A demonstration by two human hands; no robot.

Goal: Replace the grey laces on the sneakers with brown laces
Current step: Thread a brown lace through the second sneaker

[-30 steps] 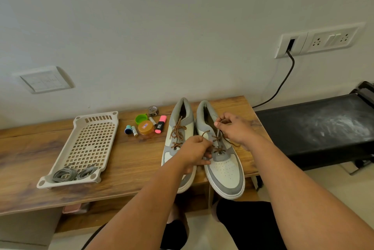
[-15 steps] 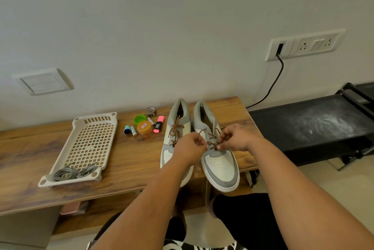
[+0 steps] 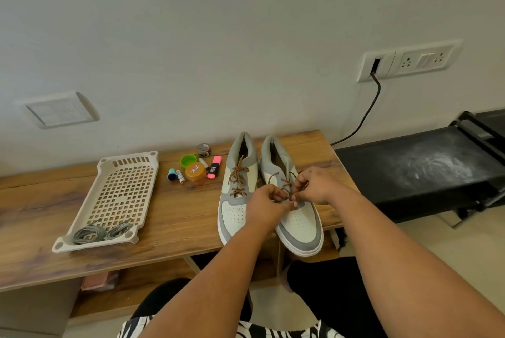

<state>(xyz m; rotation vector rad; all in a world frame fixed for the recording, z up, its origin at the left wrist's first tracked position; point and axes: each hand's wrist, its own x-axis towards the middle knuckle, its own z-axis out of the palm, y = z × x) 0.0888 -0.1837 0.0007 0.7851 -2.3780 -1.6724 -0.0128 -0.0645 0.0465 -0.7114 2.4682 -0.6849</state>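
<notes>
Head view, both hands' fingers (image 3: 284,196) pinching thin brown lace (image 3: 276,175), rt perforated sneaker (image 3: 297,217)

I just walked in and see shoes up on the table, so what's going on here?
A person is relacing a pair of grey and white sneakers on a wooden table. The left hand and the right hand both pinch the brown lace on the right-side sneaker. The left-side sneaker is already laced in brown. The grey laces lie bundled in a perforated tray. A few small items, including a pink highlighter, sit beside the sneakers.
</notes>
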